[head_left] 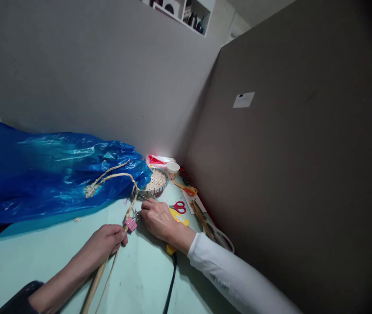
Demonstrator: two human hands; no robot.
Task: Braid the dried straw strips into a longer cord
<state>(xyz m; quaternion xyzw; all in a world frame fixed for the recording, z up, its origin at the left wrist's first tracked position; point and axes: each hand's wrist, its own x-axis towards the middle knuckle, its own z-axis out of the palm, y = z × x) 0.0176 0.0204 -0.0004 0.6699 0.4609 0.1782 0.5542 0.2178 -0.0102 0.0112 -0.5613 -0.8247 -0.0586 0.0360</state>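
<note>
Head view: braid (pixel 135 195) in closed left hand (pixel 111 238), beside right hand (pixel 159 218), grip unclear.

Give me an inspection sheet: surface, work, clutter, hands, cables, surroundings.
Surface: pale green tabletop, small scrap at left.
Work: braided cord with pink clip, far end over blue plastic.
Clutter: woven basket, paper cup, red-handled scissors, orange-handled scissors, yellow tool partly hidden.
Left hand: grips braided cord just below pink clip.
Right hand: fingers at pink clip's wire handles; grip unclear.
Cables: black cord below yellow tool.
Surroundings: grey partition, dark panel with white label.
</note>
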